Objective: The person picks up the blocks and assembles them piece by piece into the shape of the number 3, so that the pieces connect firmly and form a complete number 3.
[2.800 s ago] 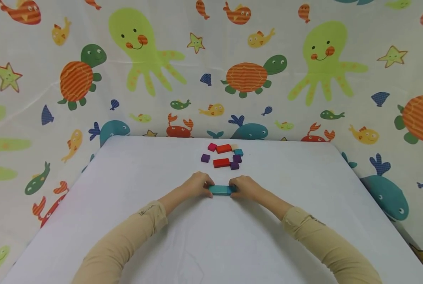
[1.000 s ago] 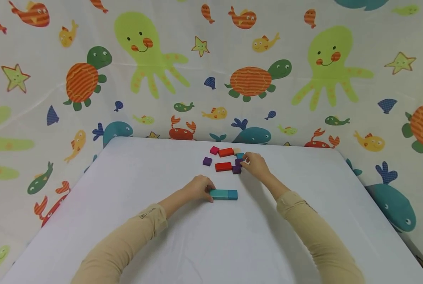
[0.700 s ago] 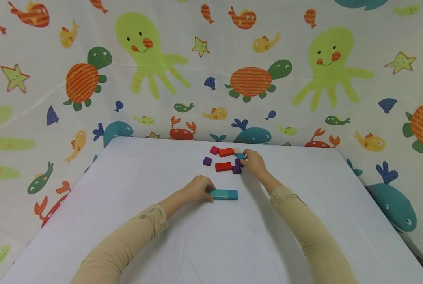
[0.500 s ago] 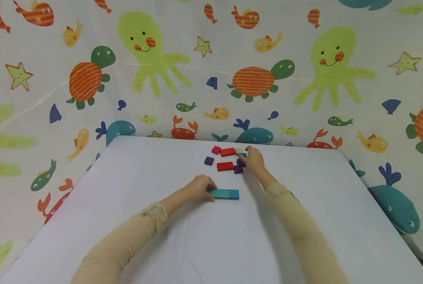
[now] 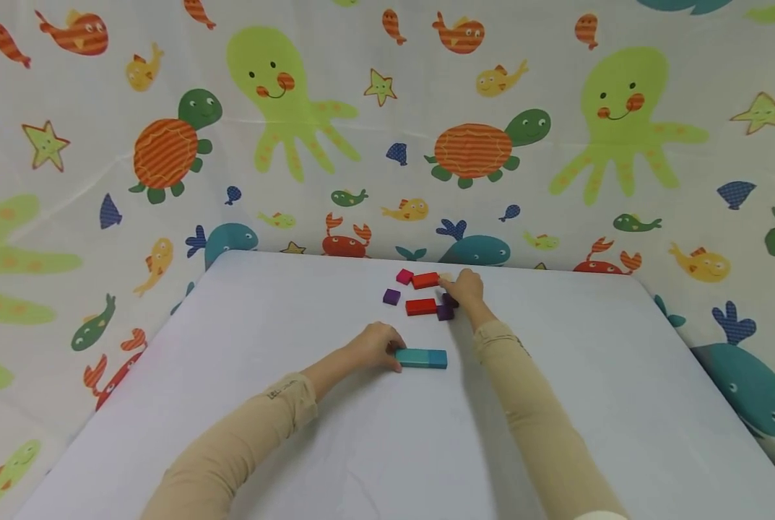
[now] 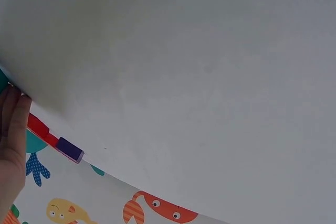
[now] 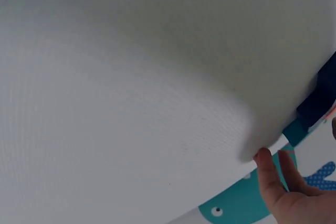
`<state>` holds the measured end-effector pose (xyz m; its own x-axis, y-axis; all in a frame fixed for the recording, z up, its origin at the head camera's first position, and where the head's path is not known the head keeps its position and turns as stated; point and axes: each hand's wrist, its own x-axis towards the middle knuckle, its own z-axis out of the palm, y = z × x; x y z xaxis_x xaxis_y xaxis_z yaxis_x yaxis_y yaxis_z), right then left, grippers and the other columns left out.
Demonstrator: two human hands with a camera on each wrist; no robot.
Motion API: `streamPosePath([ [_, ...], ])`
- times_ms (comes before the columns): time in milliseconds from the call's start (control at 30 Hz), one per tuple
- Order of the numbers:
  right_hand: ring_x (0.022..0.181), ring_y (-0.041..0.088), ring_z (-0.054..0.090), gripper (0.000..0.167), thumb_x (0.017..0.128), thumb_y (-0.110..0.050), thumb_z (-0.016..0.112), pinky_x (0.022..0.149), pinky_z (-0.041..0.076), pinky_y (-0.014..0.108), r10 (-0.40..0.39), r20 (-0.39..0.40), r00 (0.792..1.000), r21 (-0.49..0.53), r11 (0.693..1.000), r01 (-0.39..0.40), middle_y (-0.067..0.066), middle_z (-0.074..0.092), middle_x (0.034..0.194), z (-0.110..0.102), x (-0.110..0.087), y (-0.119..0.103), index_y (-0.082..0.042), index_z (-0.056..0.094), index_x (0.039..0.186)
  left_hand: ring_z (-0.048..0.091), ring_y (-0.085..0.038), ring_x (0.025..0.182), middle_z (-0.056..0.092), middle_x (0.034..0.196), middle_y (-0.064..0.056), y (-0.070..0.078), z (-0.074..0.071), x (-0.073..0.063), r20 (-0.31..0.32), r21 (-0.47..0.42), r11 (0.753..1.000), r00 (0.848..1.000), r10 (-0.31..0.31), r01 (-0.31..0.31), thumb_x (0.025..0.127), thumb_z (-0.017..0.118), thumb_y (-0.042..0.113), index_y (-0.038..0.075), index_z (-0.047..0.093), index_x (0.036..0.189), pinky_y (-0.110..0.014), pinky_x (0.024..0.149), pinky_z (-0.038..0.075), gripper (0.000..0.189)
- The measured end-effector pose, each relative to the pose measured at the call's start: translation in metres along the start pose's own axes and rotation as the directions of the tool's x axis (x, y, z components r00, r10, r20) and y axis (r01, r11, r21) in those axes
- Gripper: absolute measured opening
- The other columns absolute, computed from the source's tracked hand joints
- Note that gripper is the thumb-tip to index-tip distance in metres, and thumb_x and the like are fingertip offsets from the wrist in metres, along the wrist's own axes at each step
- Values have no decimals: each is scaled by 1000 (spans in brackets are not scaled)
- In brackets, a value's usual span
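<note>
My left hand (image 5: 375, 347) pinches the left end of a long teal block (image 5: 414, 357), lying flat on the table. A shorter blue block (image 5: 438, 359) sits flush against its right end. Farther back, my right hand (image 5: 466, 290) reaches over the right side of a block group, beside a cream block (image 5: 446, 276). Its fingers (image 7: 269, 174) look fairly straight in the right wrist view, spread from the thumb, with a blue block (image 7: 296, 132) near them. That blue block is hidden by the hand in the head view.
Two red blocks (image 5: 421, 307), a pink cube (image 5: 404, 276) and a purple cube (image 5: 391, 297) lie at the back of the white table (image 5: 296, 303). Two more purple cubes (image 5: 446, 313) lie just in front of my right hand. A sea-animal cloth (image 5: 374, 108) hangs behind.
My right hand has left the teal and blue row and moved back to the block group, then slightly farther toward the cream block. My left hand stays on the teal block.
</note>
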<state>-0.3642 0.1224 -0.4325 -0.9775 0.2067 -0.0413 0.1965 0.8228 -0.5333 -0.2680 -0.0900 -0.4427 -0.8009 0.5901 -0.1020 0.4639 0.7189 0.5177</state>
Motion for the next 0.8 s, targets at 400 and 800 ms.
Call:
streamPosePath([
  [400,81,23,52,45,89,-31,64,85,53,35,13,-35,999,-80,997,-16,21,64,102,5,2,-1,8,56,111,58,-12,81,72,99,-7,1,2,2,-4,5,1000,1000,-10,10,73,82,20,5,71,108,-23,77,53,40],
  [800,100,31,60,41,90,-24,62,93,50,39,5,-45,999,-118,993,-10,22,64,108,12,10,-6,8,57,116,57,-12,79,72,96,-6,2,0,3,3,16,1000,1000,-17,17,73,82,20,5,71,106,-22,75,52,38],
])
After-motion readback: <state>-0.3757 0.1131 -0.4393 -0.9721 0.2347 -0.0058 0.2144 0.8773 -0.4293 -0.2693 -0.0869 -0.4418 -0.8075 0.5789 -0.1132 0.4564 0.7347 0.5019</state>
